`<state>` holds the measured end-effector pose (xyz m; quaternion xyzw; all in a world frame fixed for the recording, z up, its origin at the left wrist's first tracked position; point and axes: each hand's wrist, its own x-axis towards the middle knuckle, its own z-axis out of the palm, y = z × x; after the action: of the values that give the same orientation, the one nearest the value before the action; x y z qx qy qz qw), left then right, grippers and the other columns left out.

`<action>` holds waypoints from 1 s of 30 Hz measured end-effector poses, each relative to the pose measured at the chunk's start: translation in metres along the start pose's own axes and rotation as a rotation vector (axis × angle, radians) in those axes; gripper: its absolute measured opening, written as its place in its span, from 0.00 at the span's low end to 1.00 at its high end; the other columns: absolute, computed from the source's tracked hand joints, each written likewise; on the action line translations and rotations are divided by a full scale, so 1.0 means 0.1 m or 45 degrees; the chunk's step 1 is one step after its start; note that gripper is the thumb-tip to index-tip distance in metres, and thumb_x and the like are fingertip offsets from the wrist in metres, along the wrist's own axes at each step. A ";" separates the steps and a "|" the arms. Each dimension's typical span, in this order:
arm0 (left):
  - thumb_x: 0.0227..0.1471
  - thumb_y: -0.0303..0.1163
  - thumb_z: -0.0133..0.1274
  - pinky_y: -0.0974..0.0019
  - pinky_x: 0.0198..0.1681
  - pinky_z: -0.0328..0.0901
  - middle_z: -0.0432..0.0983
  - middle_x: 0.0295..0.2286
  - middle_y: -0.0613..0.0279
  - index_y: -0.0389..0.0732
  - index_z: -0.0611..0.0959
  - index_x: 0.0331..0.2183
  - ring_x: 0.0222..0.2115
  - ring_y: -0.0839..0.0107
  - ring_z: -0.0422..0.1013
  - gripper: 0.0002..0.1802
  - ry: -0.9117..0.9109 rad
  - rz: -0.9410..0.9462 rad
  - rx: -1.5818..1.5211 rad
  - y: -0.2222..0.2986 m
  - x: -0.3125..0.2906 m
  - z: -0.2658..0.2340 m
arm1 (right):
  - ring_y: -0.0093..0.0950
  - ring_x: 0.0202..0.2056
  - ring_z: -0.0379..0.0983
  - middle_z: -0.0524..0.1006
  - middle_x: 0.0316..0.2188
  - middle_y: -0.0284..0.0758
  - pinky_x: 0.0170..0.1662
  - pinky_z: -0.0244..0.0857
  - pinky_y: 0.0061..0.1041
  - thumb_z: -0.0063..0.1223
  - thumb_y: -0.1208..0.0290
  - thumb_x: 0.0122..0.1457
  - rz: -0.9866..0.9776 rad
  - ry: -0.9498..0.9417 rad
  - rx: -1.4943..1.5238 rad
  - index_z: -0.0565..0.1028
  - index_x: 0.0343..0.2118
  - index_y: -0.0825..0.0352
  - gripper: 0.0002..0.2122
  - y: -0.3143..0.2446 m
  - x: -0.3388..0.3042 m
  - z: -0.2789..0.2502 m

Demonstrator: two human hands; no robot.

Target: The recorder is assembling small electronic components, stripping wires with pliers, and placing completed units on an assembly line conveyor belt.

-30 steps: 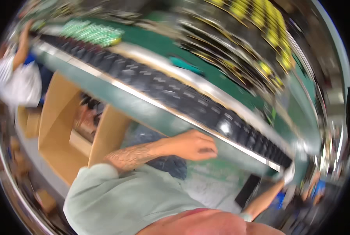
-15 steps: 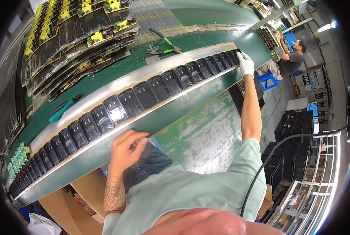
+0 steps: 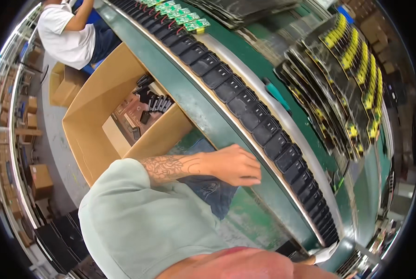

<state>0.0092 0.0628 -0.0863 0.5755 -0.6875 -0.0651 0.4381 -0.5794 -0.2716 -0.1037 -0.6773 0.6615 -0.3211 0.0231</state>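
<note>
A long curved row of black plastic casings (image 3: 254,115) stands along a pale metal strip (image 3: 245,69) on the green bench (image 3: 180,90). My bare left hand (image 3: 240,165) hovers near the bench's front edge, apart from the casings. Its fingers are curled in, and nothing shows in them. At the row's lower right end is my right hand (image 3: 326,253) in a white glove, beside the last casings. Its fingers are too small and partly hidden, so its grip does not show. Green circuit boards (image 3: 184,18) with red wires lie at the row's upper end.
An open cardboard box (image 3: 89,125) with black parts inside stands left of the bench. Behind the row lie a teal-handled tool (image 3: 277,95) and stacked black trays (image 3: 310,93) of yellow-topped parts. A person in a white shirt (image 3: 61,28) sits at the upper left.
The view has swung left, bringing the box and the seated person into sight. My left hand has turned, its back now showing. My right hand is still at the row's end.
</note>
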 end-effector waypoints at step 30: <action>0.50 0.30 0.67 0.69 0.36 0.71 0.83 0.39 0.64 0.44 0.88 0.44 0.33 0.69 0.75 0.17 -0.602 0.276 -1.071 0.75 0.24 -0.18 | 0.33 0.52 0.75 0.80 0.54 0.39 0.58 0.65 0.25 0.55 0.72 0.64 0.045 0.218 0.219 0.82 0.41 0.74 0.10 -1.35 -0.75 0.11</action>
<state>-0.0319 0.0743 -0.0180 0.2436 -0.7380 -0.4199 0.4687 -0.4493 -0.1912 -0.0810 -0.6311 0.6430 -0.4328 0.0303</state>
